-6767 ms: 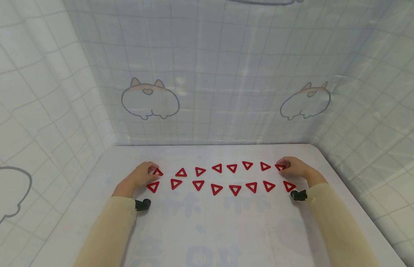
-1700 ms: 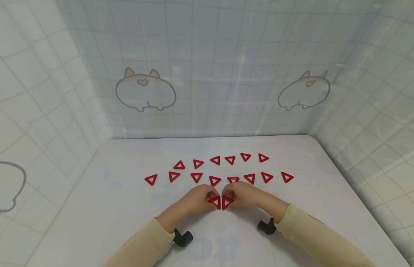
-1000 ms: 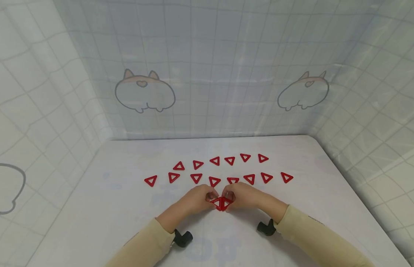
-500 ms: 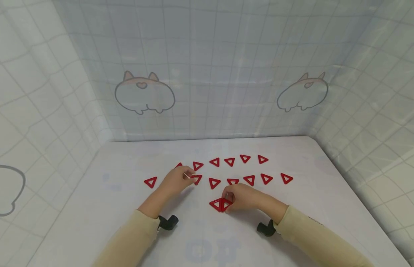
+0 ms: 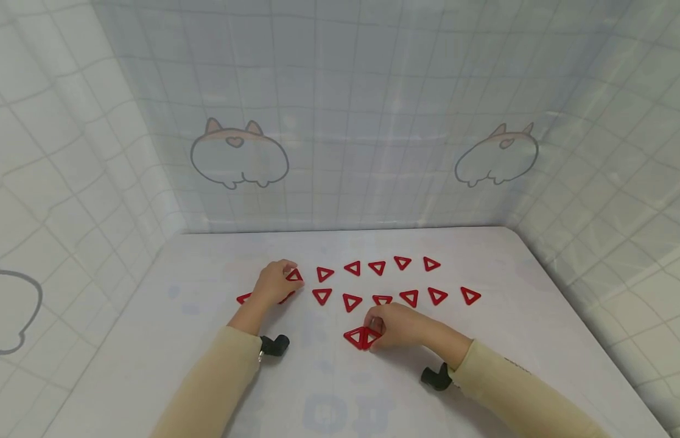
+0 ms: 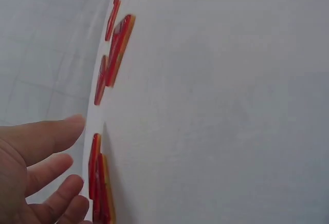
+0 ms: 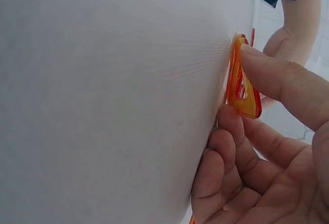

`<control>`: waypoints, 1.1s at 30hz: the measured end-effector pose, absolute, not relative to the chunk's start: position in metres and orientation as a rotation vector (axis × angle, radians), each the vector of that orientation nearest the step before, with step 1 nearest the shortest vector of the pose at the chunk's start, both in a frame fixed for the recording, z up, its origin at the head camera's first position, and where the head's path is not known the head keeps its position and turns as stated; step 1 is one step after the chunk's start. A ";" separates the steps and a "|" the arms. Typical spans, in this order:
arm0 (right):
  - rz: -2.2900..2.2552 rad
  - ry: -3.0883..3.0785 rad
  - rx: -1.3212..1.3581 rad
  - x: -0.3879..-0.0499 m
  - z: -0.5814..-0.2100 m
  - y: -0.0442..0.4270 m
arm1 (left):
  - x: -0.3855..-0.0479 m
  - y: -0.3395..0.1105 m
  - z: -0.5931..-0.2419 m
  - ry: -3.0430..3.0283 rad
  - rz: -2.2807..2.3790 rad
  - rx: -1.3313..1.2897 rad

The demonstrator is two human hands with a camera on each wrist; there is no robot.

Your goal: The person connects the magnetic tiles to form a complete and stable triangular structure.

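Note:
My left hand (image 5: pixel 270 285) hovers at the back row of red triangles, thumb and fingers apart around one triangle (image 5: pixel 294 279). In the left wrist view that hand (image 6: pixel 38 170) is spread beside standing-looking red pieces (image 6: pixel 94 167), with a gap between. Near the middle, my right hand (image 5: pixel 400 325) pinches a red triangle (image 5: pixel 375 340) whose straight side meets that of another triangle (image 5: pixel 350 341). The right wrist view has the thumb and fingers of the right hand (image 7: pixel 262 157) on an orange-looking triangle (image 7: pixel 251 106). The left forearm partly covers one front-row triangle.
More red triangles lie in two rows across the white table (image 5: pixel 208 377), among them one at far right (image 5: pixel 470 302) and one in the back row (image 5: pixel 431 269). Grid-patterned sheets (image 5: pixel 361 121) rise behind and at both sides.
The left hand let go of the left triangle of the touching pair, then moved left and back to the back row. The right hand keeps its pinch in the same place.

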State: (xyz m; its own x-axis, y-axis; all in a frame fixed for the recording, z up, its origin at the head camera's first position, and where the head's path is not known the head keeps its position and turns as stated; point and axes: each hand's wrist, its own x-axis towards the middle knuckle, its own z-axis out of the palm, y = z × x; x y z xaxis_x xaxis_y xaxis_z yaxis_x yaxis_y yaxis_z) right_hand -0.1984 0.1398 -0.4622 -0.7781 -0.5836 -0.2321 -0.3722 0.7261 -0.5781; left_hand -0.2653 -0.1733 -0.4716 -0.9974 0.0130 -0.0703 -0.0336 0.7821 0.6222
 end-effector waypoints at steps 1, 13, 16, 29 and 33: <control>-0.724 2.530 -0.733 -0.199 -0.463 0.140 | -0.267 -0.174 -0.473 2.883 1.016 -0.028; -0.726 2.535 -0.713 -0.199 -0.464 0.138 | -0.274 -0.176 -0.478 2.833 1.035 -0.119; -0.723 2.541 -0.714 -0.199 -0.464 0.139 | -0.276 -0.175 -0.478 2.836 1.033 -0.114; -0.727 2.543 -0.714 -0.201 -0.465 0.139 | -0.275 -0.174 -0.479 2.836 1.052 -0.102; -0.732 2.545 -0.717 -0.201 -0.466 0.138 | -0.273 -0.173 -0.475 2.836 1.068 -0.098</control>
